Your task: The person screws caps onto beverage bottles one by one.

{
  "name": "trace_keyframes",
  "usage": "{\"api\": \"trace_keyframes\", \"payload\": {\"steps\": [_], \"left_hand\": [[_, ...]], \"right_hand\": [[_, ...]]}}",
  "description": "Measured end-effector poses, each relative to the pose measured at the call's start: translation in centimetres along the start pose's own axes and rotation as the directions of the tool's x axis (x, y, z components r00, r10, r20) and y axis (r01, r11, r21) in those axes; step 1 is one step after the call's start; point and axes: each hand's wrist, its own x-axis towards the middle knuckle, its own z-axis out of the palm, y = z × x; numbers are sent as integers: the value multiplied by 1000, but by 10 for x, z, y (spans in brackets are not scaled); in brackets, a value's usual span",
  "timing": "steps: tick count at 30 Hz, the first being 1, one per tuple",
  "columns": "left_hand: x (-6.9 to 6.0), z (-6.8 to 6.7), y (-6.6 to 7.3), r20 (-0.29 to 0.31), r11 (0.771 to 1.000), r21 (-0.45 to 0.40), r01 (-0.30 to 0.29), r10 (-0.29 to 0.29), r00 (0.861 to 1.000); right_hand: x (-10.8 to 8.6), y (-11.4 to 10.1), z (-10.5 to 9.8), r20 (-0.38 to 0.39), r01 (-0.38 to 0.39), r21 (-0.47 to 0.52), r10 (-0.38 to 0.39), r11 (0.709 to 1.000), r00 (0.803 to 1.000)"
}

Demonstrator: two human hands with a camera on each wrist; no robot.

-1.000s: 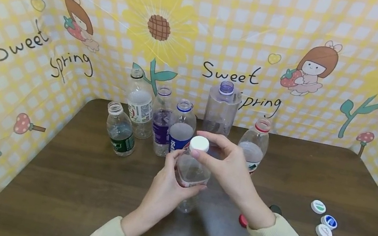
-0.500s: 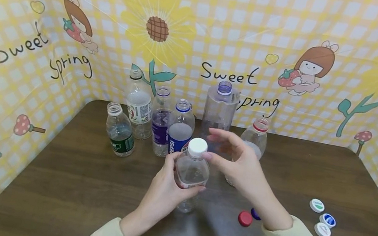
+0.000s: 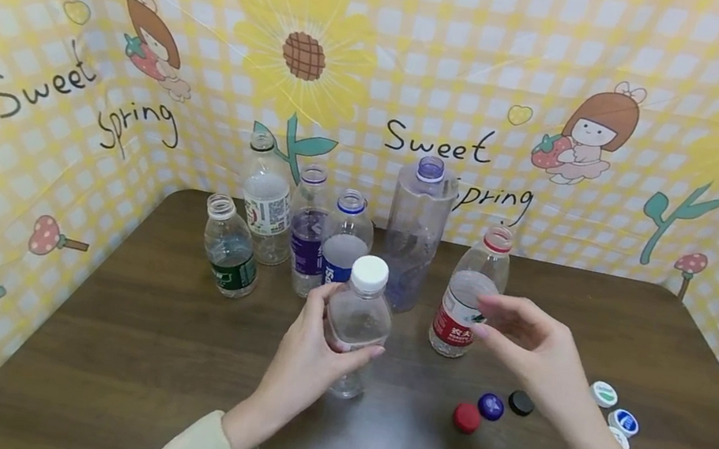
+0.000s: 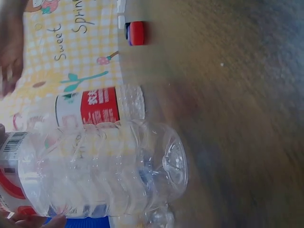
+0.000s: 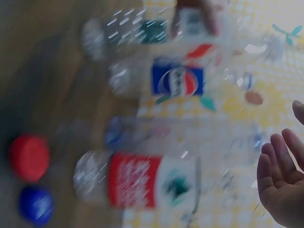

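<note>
My left hand (image 3: 306,364) grips a clear plastic bottle (image 3: 355,320) round its body, upright, with a white cap (image 3: 369,274) on its mouth. In the left wrist view the ribbed lower part of that bottle (image 4: 109,166) shows just off the table. Nothing lies in my right hand (image 3: 543,369); its fingers are relaxed, with thumb and fingertips apart. In the head view they overlap the edge of an uncapped, red-labelled bottle (image 3: 452,329); I cannot tell whether they touch. The right wrist view shows the palm and loosely bent fingers (image 5: 282,159).
Uncapped bottles stand behind: a green-labelled one (image 3: 233,274), a white-labelled one (image 3: 266,214), a purple-labelled one (image 3: 307,243), a Pepsi bottle (image 3: 345,250) and a tall purplish one (image 3: 417,218). Red (image 3: 466,418), purple (image 3: 490,406) and black (image 3: 521,402) caps lie right, near several white-sided caps (image 3: 604,394).
My right hand has let go of the white cap and moved right, away from the bottle. My left hand still holds the capped bottle, shifted slightly left.
</note>
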Motion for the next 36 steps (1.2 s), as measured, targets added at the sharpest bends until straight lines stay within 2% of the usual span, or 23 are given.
{"api": "trace_keyframes", "payload": {"steps": [3,7,12,18,24,28,32,36], "left_hand": [[0,-9,-1,-22,1000,7,8,-7,1000],[3,-25,-6,-44,999,42,-12,13,999],[6,-50,-11,-81,998,67,3,3,997],[7,-84,-16,-170,997,59,49,-38,985],[9,-109,-24,-261,991,82,101,-77,962],[8,-123,-31,-326,990,78,115,-84,942],[6,-136,-38,-376,987,75,144,-106,921],[9,-145,-46,-415,978,97,184,-128,901]], "right_hand": [[-6,22,-11,-21,-40,-39,39,998,999],[-8,51,-33,-4,-119,-152,119,981,993],[-8,84,-61,-8,-184,-300,191,936,982],[-11,122,-88,-64,-249,-424,245,871,967],[-15,152,-104,-61,-286,-546,303,788,951],[-17,166,-108,-19,-288,-595,345,751,938],[-18,176,-110,8,-298,-600,378,742,926],[-21,183,-110,8,-305,-590,383,747,924]]}}
